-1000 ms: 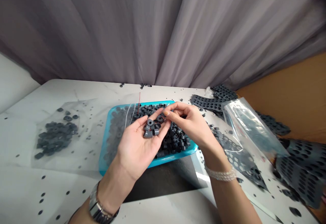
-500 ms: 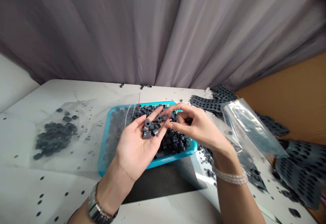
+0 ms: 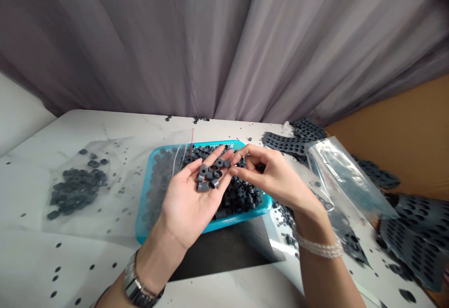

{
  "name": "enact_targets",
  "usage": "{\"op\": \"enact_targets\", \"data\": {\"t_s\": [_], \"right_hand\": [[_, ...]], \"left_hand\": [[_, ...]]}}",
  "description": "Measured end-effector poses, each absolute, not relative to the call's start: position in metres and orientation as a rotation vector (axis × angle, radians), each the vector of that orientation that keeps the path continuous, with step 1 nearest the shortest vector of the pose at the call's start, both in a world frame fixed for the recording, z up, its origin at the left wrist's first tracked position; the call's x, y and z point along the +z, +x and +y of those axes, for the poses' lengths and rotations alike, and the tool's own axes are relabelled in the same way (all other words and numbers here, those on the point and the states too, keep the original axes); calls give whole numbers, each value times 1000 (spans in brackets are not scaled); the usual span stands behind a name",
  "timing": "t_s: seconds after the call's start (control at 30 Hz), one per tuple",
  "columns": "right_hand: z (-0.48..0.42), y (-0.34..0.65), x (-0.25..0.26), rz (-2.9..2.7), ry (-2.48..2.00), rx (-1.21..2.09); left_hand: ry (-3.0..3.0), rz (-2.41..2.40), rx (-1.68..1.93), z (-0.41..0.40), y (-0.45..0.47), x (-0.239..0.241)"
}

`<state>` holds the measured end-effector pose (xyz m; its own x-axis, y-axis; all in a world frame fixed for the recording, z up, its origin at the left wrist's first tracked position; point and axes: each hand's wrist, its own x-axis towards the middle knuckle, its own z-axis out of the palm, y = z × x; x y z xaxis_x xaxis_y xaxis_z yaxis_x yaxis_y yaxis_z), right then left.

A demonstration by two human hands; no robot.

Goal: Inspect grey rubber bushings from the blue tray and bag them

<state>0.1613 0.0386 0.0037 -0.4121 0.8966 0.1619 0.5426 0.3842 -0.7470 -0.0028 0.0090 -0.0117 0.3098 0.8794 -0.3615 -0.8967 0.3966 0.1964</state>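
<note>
My left hand [image 3: 189,200] lies palm up over a blue tray [image 3: 147,205], cupping several small dark grey rubber rings [image 3: 209,173] on its fingers. My right hand [image 3: 273,177] hovers just to the right of those rings, its fingers curled and pinched together beside my left fingertips; what it pinches is too small to make out. The tray is heaped with many more grey rings [image 3: 242,193]. A clear plastic bag [image 3: 175,158] with a red line lies over the tray's left half.
A clear bag holding grey rings [image 3: 75,189] lies at the left on the white table. Punched grey rubber sheets [image 3: 414,233] and another clear bag [image 3: 343,177] lie at the right. Loose grey bits dot the table. A grey curtain hangs behind.
My right hand has drawn back a little to the right from the rings on my left palm and curled its fingers. My left hand has stayed almost still.
</note>
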Motion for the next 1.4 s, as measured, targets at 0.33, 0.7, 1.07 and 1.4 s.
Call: {"op": "enact_targets", "data": {"t_s": [0.33,0.7,1.07,1.4], "right_hand": [[22,137,12,-2225,-1262,718],[34,145,1,-2175,-1282,745],[32,145,5,-2227,-1386,652],[35,153,8,-2172,-1364,756]], "left_hand": [[-36,511,1155,9,1,-15],[-136,497,1201,7,6,-11],[-52,544,1197,8,9,-13],[-64,623,1241,7,13,-17]]}}
